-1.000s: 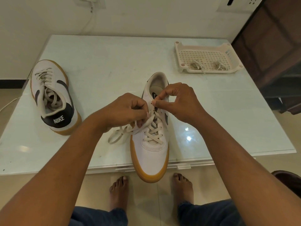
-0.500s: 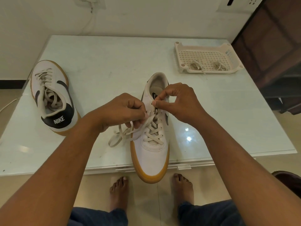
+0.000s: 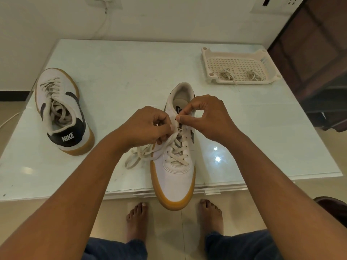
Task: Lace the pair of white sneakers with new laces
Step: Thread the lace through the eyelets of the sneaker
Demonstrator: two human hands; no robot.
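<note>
A white sneaker with a gum sole lies in front of me, toe over the table's near edge, its cream lace crossed up most of the eyelets. My left hand pinches the lace at the top left eyelets. My right hand pinches the lace end beside the tongue, fingertips nearly touching the left hand. Loose lace loops trail onto the table to the left. The second sneaker, laced, lies at the far left, heel toward me.
A white perforated tray at the back right of the pale glass table holds two coiled laces. A dark wooden cabinet stands on the right. My bare feet are below the table edge.
My left hand has shifted slightly up and right toward the top eyelets, drawing the loose lace loops in. The right hand and both sneakers have stayed put.
</note>
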